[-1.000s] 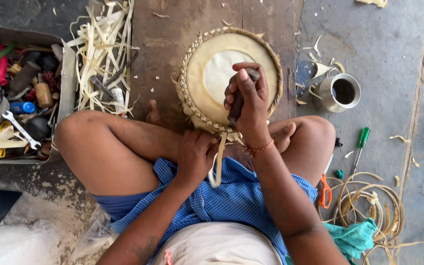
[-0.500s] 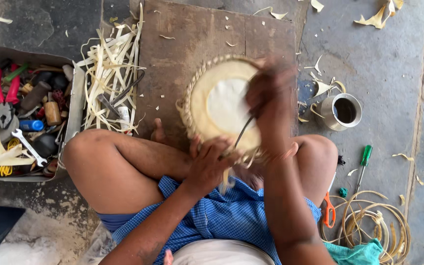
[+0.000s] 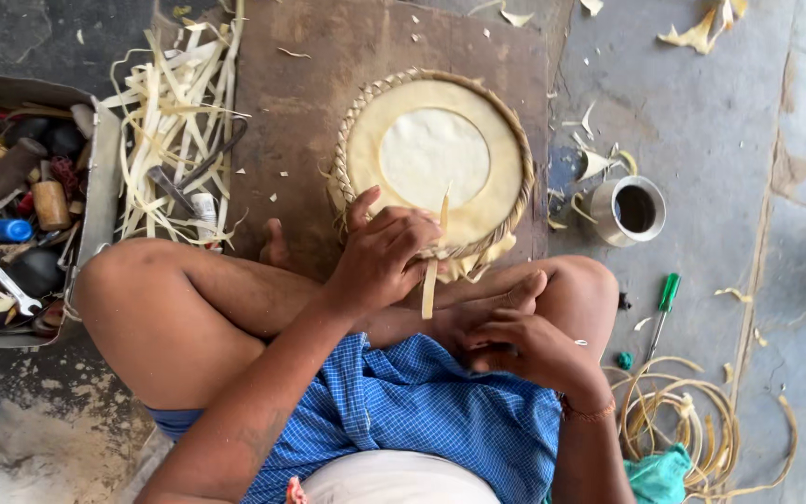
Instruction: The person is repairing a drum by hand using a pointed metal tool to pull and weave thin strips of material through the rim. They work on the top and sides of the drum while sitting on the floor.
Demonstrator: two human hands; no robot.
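Since the earlier frame, our right hand (image 3: 529, 350) dropped empty onto our foot; our left hand (image 3: 386, 254) pinched the upright cane strip (image 3: 433, 264) at the round woven tray's (image 3: 436, 159) near rim.

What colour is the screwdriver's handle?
Green. The screwdriver lies on the floor by the metal cup, head view.

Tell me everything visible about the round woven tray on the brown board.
The round woven tray lies flat on the brown board, pale yellow with a lighter, whitish disc at its centre. A plaited rim of tan strips runs around its edge, with loose strip ends near the person's legs. The left hand rests on its near rim, and a thin pale strip stands by the fingers. The right hand is off it, by the knee.
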